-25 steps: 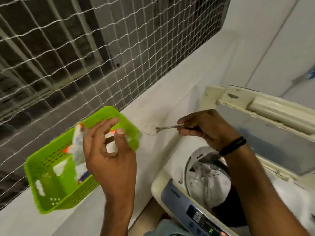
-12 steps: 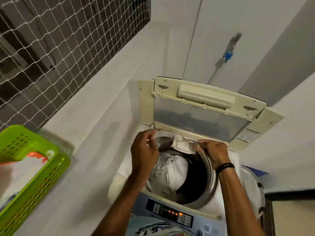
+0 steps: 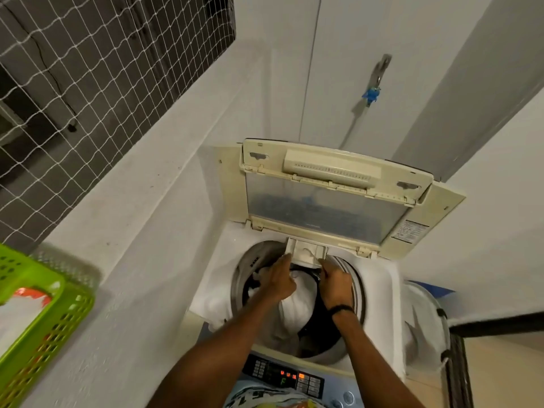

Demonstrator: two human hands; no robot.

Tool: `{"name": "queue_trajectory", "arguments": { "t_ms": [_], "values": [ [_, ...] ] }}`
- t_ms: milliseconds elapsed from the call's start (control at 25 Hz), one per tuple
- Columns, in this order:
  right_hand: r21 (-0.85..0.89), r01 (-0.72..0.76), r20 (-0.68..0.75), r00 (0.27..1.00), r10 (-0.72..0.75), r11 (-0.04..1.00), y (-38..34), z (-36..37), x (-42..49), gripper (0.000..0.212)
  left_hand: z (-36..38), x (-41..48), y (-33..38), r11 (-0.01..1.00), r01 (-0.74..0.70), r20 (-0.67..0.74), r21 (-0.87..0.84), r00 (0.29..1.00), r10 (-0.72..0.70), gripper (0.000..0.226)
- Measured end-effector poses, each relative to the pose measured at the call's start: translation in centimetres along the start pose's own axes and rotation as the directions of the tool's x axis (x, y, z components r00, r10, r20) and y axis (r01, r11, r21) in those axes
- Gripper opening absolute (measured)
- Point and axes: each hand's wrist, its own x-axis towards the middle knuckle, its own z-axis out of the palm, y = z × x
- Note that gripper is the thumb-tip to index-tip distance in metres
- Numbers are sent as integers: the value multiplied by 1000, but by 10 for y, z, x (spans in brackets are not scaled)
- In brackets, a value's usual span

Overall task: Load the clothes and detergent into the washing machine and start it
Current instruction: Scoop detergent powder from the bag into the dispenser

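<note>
Both hands are reaching over the open tub near the middle of the frame: the left hand (image 3: 279, 279) is touching the left front corner of the detergent drawer (image 3: 306, 254) with its fingertips, though whether it is gripping I cannot tell, while the right hand (image 3: 335, 285), wearing a black wristband (image 3: 341, 309), is curling its fingers round the drawer's right front corner. That drawer is sticking out from the far rim of the washing machine (image 3: 379, 284), just under the raised lid (image 3: 323, 207). White clothes (image 3: 297, 307) are lying in the drum beneath the hands. Orange lights are glowing on the control panel (image 3: 285, 375) at the bottom of the frame. At lower left a green basket (image 3: 53, 325) holding a white and orange detergent packet (image 3: 20, 310) is sitting on the grey counter (image 3: 132, 260)
</note>
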Motion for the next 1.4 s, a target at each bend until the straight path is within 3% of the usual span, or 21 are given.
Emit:
{"name": "queue_trajectory", "arguments": {
  "t_ms": [120,360,440,520,560,600,640,760,840,920,1000,1120,1280,1320,1400],
  "values": [
    [-18,51,-74,996,-52,999,2,2,-5,36,-4,-6,8,999,-20,45,44,999,18,81],
    [-60,134,-57,989,-137,989,3,8,-9,33,-5,-6,5,999,-39,32,4,999,39,76],
    [-16,80,-158,984,-82,997,4,8,-5,30,-8,-9,5,998,-31,8,-50,999,31,75],
    [247,-126,-186,967,175,961,5,7,1,24,-18,-16,9,992,-26,-49,-125,999,20,73],
    [484,-284,-93,923,372,827,2,4,4,24,-25,-21,12,985,-30,-91,-169,996,15,70],
    [685,-412,64,856,514,601,0,2,7,21,-33,-27,15,976,-36,-139,-214,990,6,67],
    [784,-475,194,799,569,400,-3,-1,8,19,-43,-34,18,965,-41,-182,-258,983,-7,65],
    [841,-518,385,776,500,158,-28,-14,7,21,-81,-65,19,923,-104,-318,-371,948,-21,62],
    [836,-548,497,784,373,38,-61,-27,1,16,-111,-98,17,885,-175,-425,-431,905,-28,58],
    [813,-580,558,802,212,56,-100,-37,-8,10,-143,-140,14,841,-241,-543,-484,837,-73,52],
    [783,-587,590,805,52,204,-145,-41,-21,10,-172,-186,6,811,-304,-668,-501,731,-139,45],
    [754,-518,605,787,-120,405,-212,-44,-44,21,-205,-254,-13,805,-385,-846,-452,472,-249,32],
    [729,-436,655,667,-354,528,-297,-35,-84,18,-233,-342,-44,805,-397,-896,-440,129,-426,20],
    [737,-384,650,629,-427,556,-314,-29,-93,17,-236,-359,-57,819,-370,-893,-439,75,-444,19],
    [739,-238,633,566,-528,630,-348,-11,-107,16,-238,-387,-88,850,-265,-886,-455,41,-461,19]
  ]
}}
